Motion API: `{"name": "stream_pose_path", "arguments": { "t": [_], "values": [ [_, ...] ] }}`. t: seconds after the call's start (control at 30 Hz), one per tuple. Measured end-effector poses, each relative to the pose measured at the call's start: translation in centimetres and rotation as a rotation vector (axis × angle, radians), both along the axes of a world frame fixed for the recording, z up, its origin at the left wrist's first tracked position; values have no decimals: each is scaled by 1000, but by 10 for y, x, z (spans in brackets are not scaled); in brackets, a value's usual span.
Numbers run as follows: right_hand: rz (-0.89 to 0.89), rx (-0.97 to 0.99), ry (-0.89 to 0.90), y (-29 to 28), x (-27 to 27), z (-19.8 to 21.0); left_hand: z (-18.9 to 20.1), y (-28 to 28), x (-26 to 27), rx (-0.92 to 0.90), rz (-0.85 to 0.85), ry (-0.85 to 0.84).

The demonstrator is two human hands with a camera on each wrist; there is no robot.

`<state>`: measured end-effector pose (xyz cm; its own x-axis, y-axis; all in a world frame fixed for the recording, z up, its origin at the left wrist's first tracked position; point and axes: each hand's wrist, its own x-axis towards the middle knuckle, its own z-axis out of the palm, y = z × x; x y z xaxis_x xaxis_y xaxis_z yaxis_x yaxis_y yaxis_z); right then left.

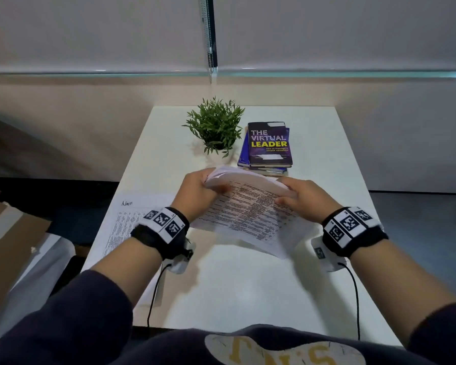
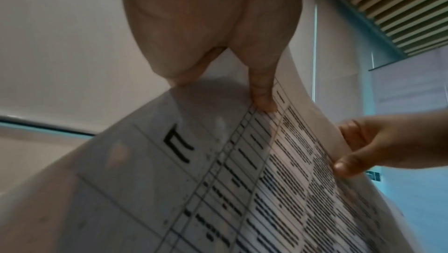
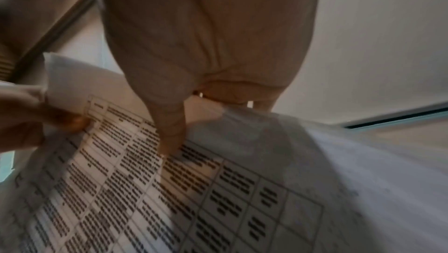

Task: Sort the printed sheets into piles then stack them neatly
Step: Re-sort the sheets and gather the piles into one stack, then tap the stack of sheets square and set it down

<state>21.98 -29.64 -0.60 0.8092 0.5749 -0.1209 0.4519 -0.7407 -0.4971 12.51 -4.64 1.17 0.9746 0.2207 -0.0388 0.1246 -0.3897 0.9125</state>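
Head view: both hands hold a bundle of white printed table sheets [image 1: 248, 209] above the middle of the white desk [image 1: 234, 285].
The left hand [image 1: 195, 193] and right hand [image 1: 304, 198] each pinch the far edge, thumbs on the printed face; near edges droop to the desk. One printed sheet with handwriting [image 1: 132, 222] lies flat at the left. Risk, as judged: the loose, fanned sheets could slide apart or crease, since only one edge is gripped.
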Motion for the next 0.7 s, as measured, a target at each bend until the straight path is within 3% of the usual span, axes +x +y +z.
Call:
{"name": "stream_pose_path", "arguments": {
  "t": [0.1, 0.2, 0.3, 0.43, 0.5, 0.6, 0.7],
  "values": [
    [15, 148, 50, -1, -6, -1, 13, 7, 1, 20, -18, -2],
    [-70, 246, 116, -2, -8, -5, 8, 29, -3, 4, 100, 1],
    [-156, 322, 218, 0, -9, -9, -12, 52, -14, -201, 292, 10],
    [-287, 511, 389, 21, -17, -19, -42, 57, -31, -550, 334, 100],
    [-365, 579, 491, 40, -22, -28, -48, 54, -38, -492, 305, 163],
    [-445, 643, 656, 86, -39, -45, -56, 69, -51, -241, 269, 272],
    [-470, 696, 781, 147, -63, -62, -70, 115, -66, -85, 373, 328]
  ]
}}
